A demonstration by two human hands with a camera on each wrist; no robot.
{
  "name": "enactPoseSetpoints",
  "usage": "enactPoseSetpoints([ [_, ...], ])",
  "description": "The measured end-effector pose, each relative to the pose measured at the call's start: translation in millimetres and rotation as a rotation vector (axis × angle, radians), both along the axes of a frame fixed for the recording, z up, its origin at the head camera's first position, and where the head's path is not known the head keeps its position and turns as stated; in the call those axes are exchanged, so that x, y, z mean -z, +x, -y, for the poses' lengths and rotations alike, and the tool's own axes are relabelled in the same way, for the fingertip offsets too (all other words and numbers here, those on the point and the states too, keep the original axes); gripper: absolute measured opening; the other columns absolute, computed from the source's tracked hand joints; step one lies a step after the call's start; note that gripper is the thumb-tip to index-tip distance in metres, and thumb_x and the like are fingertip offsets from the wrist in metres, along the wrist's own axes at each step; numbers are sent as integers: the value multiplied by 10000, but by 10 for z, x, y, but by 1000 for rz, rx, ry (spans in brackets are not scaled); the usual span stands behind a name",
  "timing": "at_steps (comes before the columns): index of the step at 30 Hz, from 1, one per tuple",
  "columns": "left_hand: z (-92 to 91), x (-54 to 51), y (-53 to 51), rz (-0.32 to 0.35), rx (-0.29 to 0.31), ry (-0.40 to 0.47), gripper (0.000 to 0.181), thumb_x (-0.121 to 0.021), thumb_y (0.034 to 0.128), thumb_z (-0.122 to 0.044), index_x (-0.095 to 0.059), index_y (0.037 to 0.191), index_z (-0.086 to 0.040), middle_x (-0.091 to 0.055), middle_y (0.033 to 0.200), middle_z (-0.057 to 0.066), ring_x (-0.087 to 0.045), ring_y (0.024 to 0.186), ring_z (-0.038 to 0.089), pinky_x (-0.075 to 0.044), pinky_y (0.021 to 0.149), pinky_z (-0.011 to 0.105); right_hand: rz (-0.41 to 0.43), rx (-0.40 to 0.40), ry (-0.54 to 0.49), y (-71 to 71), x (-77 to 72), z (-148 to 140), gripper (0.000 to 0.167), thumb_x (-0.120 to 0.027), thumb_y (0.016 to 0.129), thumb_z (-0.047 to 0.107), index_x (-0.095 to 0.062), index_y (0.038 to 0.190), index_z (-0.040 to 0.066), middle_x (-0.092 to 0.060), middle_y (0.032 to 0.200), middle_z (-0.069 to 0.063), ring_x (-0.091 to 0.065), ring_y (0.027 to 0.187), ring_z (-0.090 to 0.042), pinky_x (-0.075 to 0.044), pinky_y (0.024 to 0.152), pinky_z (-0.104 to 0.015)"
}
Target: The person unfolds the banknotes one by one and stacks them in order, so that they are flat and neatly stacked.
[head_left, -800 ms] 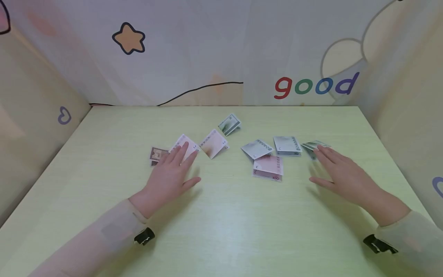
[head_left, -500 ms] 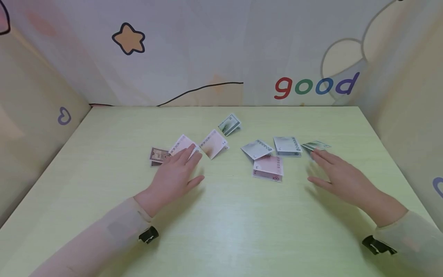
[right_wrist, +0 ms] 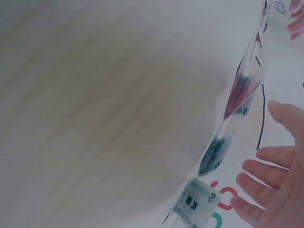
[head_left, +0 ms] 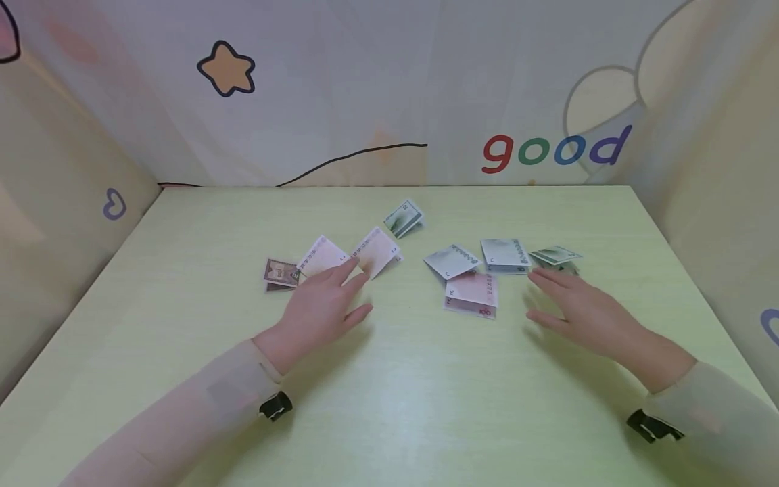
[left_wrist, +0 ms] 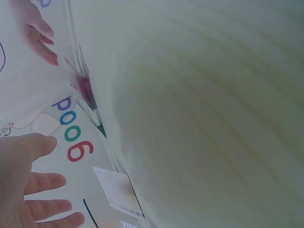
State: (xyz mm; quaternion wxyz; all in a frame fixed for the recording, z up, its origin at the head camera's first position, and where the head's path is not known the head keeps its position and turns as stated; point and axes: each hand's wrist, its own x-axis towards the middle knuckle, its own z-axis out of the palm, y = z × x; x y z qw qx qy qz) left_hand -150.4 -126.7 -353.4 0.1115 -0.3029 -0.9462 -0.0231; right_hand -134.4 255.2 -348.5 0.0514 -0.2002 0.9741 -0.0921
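Several folded banknotes lie scattered across the table. My left hand [head_left: 319, 308], fingers extended, hovers in front of two pale pink banknotes, one at the left [head_left: 322, 256] and one nearer the middle [head_left: 376, 253]; its fingertips overlap them in the head view. A brown banknote [head_left: 281, 272] lies left of that hand. My right hand [head_left: 584, 314] also hovers with fingers extended and holds nothing, just in front of a green banknote [head_left: 555, 256]. Between the hands are two grey-green banknotes, one tilted [head_left: 452, 262] and one straighter [head_left: 505, 254], and a pink-red banknote [head_left: 471, 291].
Farther back lies another green banknote [head_left: 404, 218]. The light wooden table [head_left: 389, 406] meets a printed curtain [head_left: 365, 88] behind, with side curtains at left [head_left: 55, 203] and right [head_left: 718, 169]. Both sleeves carry a black clip at the cuff.
My left hand has moved right and slightly toward me. My right hand has moved left, off the green banknote it overlapped. The banknotes look unmoved.
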Motion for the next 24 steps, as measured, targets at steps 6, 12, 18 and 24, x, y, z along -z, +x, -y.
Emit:
enactPoseSetpoints([
  [6,-90,27,-40,27,8,1,479,-611,880,-405,-597,1244,-93,-497,1336,125,-559,1111,281,-495,831,404,84,13,-28,-23,5,83,704,-625,875,395,-383,1402,-5,-366,1412,-246,-328,1275,-449,-337,960,-580],
  [12,-176,69,-72,68,26,65,480,-611,884,-390,-582,1260,-92,-498,1333,129,-496,1185,281,-455,910,414,91,-3,-58,-36,7,164,668,-638,874,365,-414,1384,-3,-396,1398,-231,-347,1271,-434,-335,970,-572],
  [18,-252,108,-113,120,44,136,471,-635,876,-360,-582,1254,-83,-517,1314,114,-490,1193,272,-410,966,390,107,-10,-109,-82,37,228,626,-665,863,322,-455,1352,-7,-435,1375,-213,-365,1266,-417,-328,981,-565],
  [24,-344,110,-123,247,30,190,474,-622,886,-369,-566,1277,-107,-504,1336,103,-473,1219,257,-445,922,396,108,-13,-189,-144,108,250,602,-683,853,284,-474,1326,-25,-465,1346,-213,-375,1258,-410,-317,995,-554],
])
